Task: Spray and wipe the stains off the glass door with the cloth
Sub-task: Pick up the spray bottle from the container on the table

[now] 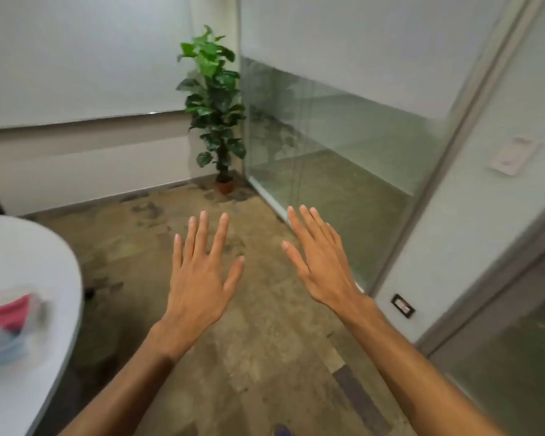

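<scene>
Bare hands, nothing picked up yet.
Left hand [202, 278] and right hand [324, 269]: each grip wide, empty. The blurred pink cloth [10, 313] lies left on the tabletop [29, 247], nearer the left hand.

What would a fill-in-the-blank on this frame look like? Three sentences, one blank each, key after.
1. The left hand and the right hand stretch forward with straight fingers, and each holds ____.
2. The green leafy plant in a brown pot stands on the floor in the room's ____, beside the clear glass panel.
3. The blurred pink item lies on the white rounded table, on the person's ____ side.

Missing words: nothing; corner; left.
</scene>
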